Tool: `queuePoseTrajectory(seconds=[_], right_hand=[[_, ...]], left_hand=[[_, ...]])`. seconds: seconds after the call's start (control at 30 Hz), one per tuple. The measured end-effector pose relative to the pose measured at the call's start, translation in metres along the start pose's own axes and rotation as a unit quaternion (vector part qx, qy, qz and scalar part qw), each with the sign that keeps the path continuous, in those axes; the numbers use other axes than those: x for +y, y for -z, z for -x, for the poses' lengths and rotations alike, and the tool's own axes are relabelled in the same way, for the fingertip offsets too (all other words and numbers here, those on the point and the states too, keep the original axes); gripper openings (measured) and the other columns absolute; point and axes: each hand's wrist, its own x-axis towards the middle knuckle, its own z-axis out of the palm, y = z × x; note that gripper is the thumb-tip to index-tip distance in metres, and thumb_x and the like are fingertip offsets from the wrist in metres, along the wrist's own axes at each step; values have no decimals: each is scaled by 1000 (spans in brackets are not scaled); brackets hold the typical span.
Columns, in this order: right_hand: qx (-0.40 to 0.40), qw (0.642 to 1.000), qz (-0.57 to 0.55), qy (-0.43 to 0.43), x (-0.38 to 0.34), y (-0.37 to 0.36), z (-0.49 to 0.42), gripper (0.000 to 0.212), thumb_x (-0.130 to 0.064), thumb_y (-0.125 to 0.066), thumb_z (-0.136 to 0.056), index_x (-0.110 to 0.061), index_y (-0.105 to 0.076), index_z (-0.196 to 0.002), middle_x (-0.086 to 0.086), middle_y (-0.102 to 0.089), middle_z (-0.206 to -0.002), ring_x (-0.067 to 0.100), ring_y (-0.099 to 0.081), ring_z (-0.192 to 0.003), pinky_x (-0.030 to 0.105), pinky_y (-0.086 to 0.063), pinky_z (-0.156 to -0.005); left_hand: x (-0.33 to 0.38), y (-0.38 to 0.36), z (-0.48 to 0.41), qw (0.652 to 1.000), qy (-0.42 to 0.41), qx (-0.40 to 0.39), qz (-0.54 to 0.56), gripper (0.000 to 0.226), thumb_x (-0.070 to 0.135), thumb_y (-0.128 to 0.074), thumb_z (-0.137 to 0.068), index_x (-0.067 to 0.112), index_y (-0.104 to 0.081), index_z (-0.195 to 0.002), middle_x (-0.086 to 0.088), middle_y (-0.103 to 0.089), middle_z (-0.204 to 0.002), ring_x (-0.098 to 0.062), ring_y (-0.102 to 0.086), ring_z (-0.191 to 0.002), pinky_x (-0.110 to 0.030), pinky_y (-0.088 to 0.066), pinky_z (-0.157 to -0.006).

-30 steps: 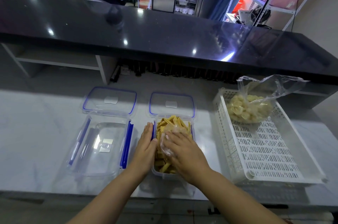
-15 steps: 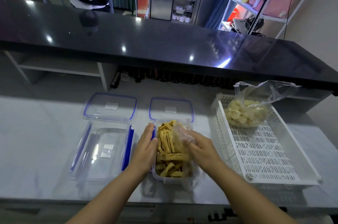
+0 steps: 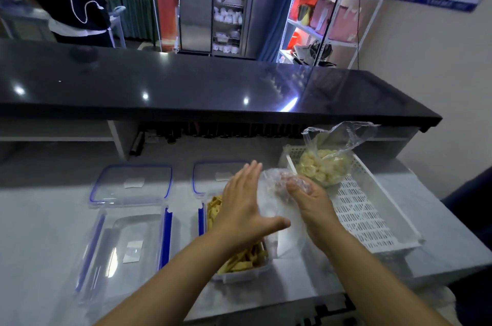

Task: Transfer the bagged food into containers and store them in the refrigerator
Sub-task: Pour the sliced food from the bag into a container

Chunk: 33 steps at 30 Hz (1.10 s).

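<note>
Bagged food, first lot decanted: the yellow strips (image 3: 239, 263) now lie in the container (image 3: 245, 276) at 6 o'clock on the surface (image 3: 40, 219).
We have lifted the emptied bag (image 3: 278, 219) clear of the container since a moment ago. Our right hand (image 3: 311, 200) grips its crumpled top with curled fingers, and our left hand (image 3: 245, 208) is over the strips, fingers straight, gripping nothing. We judge this container ready for its lid (image 3: 207, 179). The second bag (image 3: 322, 166), still full, waits in the white basket (image 3: 372, 214) at 2 o'clock, and the empty container (image 3: 127, 246) sits at 8 o'clock.
</note>
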Motion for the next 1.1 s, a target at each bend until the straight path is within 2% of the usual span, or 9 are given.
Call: queuePoseTrajectory(seconds=[0.1,0.2,0.3,0.4,0.63,0.77,0.83,0.97,1.1], right_hand=[[1,1000,-3,7,-2,16,4,30,-39,-64,-80,-19,-71,-100,4,-73,-101,18,-69,-94,21,-54,-71],[8,1000,-24,-2,-2,42,1,25,-37,-63,-84,-20,-72,-100,5,-74,-100,21,-69,-94,24,-55,-71],[23,1000,-18,-2,-3,75,-10,27,-40,-63,-83,-19,-72,-98,6,-74,-99,21,-69,-94,25,-56,-74],[24,1000,6,-4,0,110,-25,31,-42,-63,-82,-19,-71,-100,3,-74,-98,18,-69,-93,27,-56,-75],[47,997,61,-4,8,203,-69,33,-45,-64,-74,-21,-67,-96,1,-74,-92,15,-68,-85,23,-55,-70],[21,983,185,-3,23,253,-89,33,-47,-63,-75,-23,-61,-98,3,-67,-97,19,-63,-89,31,-53,-78],[6,949,312,35,29,271,-94,17,-41,-67,-81,-26,-60,-88,-7,-62,-85,12,-58,-78,23,-48,-67],[-30,772,596,220,36,288,-98,14,-29,-74,-76,-17,-69,-76,-5,-64,-81,18,-55,-76,32,-41,-67],[-68,698,680,213,38,287,-98,21,-38,-68,-76,-17,-71,-80,-2,-64,-87,22,-53,-84,35,-38,-73]], left_hand=[[12,-17,-19,999,-12,-30,-24,113,73,-55,-54,40,7,-142,20,-1,-153,7,4,-133,-29,-3,-112],[19,-40,-35,997,22,-64,-23,108,65,-62,-58,38,-1,-143,11,-27,-143,-8,-14,-132,-29,-17,-109],[32,-63,-52,997,25,-66,20,86,44,-69,-67,36,-22,-138,18,-49,-99,-9,-46,-103,-23,-41,-86],[53,-87,-68,990,34,-72,116,60,23,-69,-73,36,-39,-123,12,-55,-79,-2,-56,-76,-21,-52,-66],[80,-138,-107,979,94,-67,170,37,-1,-58,-79,34,-50,-88,1,-55,-79,-10,-60,-66,-34,-57,-62],[72,-155,-120,994,97,-33,41,33,-2,-56,-78,30,-52,-73,8,-57,-81,-14,-58,-75,-33,-52,-69],[67,-162,-120,997,67,-28,-41,26,-3,-56,-77,23,-58,-74,8,-57,-83,-17,-57,-78,-30,-47,-69],[67,-172,-119,987,50,-37,-150,29,-1,-50,-78,19,-68,-89,3,-62,-100,-21,-57,-88,-32,-46,-72],[82,-188,-116,986,-10,-114,-118,48,31,-47,-77,36,-50,-125,10,-49,-129,-10,-38,-118,-25,-30,-97]])
